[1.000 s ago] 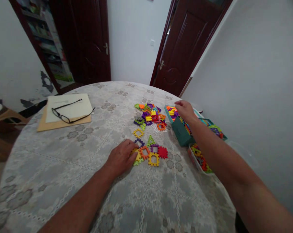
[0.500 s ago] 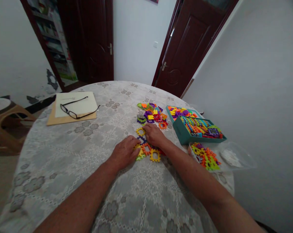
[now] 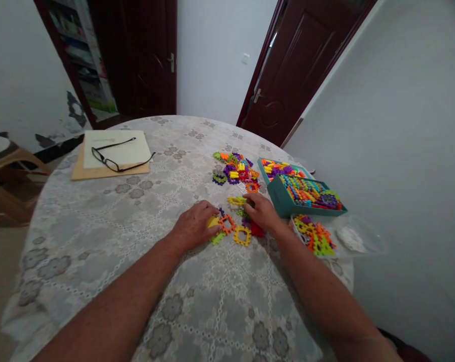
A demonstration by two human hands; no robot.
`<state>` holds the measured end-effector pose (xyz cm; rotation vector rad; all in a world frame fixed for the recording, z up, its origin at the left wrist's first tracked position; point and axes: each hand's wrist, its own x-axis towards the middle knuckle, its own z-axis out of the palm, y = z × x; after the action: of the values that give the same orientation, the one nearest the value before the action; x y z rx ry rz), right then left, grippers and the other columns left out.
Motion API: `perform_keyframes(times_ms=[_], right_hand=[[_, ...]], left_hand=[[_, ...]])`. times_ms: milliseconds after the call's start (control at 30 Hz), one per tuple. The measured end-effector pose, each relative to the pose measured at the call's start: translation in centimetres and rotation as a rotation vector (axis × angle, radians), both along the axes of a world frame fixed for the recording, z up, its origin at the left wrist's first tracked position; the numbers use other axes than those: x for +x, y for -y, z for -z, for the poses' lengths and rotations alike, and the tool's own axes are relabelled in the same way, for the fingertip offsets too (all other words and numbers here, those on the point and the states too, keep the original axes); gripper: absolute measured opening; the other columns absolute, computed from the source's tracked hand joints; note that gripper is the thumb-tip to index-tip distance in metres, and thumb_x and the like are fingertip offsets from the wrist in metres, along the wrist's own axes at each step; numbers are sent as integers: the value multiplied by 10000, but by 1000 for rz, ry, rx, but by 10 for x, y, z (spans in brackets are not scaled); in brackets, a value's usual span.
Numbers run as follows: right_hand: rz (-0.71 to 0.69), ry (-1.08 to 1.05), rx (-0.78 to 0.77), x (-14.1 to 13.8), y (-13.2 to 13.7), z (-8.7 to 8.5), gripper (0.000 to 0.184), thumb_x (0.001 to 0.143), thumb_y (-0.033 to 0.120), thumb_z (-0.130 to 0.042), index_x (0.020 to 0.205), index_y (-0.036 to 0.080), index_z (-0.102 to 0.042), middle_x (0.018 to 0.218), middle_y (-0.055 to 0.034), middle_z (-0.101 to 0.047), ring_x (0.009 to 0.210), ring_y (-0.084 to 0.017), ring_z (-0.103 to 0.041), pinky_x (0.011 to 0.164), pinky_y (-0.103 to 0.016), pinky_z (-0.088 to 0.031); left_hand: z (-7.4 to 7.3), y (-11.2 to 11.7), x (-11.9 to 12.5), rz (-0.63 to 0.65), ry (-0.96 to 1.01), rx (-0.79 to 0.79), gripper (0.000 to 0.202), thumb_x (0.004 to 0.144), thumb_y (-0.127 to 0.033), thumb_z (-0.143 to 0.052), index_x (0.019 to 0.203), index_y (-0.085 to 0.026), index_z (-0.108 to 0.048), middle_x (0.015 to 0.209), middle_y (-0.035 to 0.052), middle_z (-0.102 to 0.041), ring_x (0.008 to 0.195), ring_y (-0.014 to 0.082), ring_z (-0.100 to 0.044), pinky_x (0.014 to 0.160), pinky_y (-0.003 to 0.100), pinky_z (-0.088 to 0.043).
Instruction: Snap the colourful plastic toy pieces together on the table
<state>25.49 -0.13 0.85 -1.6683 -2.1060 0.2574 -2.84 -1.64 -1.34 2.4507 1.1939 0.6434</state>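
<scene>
My left hand rests on the table with bent fingers closed on a solid yellow toothed building piece. Around it lie a green piece, an orange square frame piece and part of a dark blue one. Off to the right, my right hand pinches a yellow toothed frame piece, tilted and seen nearly edge-on. Under that hand, green and purple pieces and a red piece are partly hidden. A yellow square frame piece lies flat between the hands.
Beyond the hands sits a pile of mixed building pieces. At right stand a teal box of colourful parts, its lid holding more, and a clear tub. Black glasses lie on a pad at left.
My right hand has moved right, taking the yellow frame piece away from beside the dark blue one and tilting it up. My left hand stays nearly in place. The camera view has shifted slightly.
</scene>
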Motion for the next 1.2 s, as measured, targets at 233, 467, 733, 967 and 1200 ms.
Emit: perform_keyframes(times_ms=[233, 467, 733, 967, 1200], right_hand=[[-1, -63, 58, 4, 22, 14, 324, 912, 202, -594, 1214, 186, -711, 1188, -94, -709, 1103, -216, -658, 1026, -346, -505], [-15, 117, 66, -2, 31, 16, 426, 898, 214, -640, 1314, 134, -675, 1365, -172, -684, 1286, -302, -592, 1165, -460, -406], [91, 198, -30, -9, 31, 4, 364, 964, 278, -623, 1304, 167, -690, 1264, -145, -709, 1211, -258, -633, 1071, -356, -456], [273, 377, -67, -22, 34, 0, 338, 1014, 384, -545, 1285, 199, -629, 1198, -136, -687, 1075, -273, -678, 898, -350, -506], [366, 447, -62, -12, 34, -3, 257, 1075, 343, -431, 1204, 194, -596, 1118, -115, -721, 977, -262, -710, 820, -334, -507]], left_hand=[[0, 0, -1, 4, -17, 28, 311, 989, -428, -624, 1228, -236, -682, 1244, 77, -643, 1122, 244, -630, 950, 348, -513], [3, -2, -2, 21, -24, 42, 322, 1007, -435, -608, 1241, -227, -683, 1248, 93, -640, 1136, 254, -632, 970, 368, -517], [-1, -2, -1, 23, -12, 28, 326, 1000, -432, -593, 1232, -224, -689, 1259, 105, -652, 1136, 263, -642, 963, 386, -527], [-1, -6, -1, 33, 10, 38, 370, 975, -485, -578, 1210, -223, -690, 1230, 95, -663, 1149, 272, -651, 994, 397, -526], [5, -12, -2, 43, 29, 31, 383, 964, -514, -569, 1181, -222, -688, 1222, 101, -674, 1140, 274, -654, 1012, 421, -530]])
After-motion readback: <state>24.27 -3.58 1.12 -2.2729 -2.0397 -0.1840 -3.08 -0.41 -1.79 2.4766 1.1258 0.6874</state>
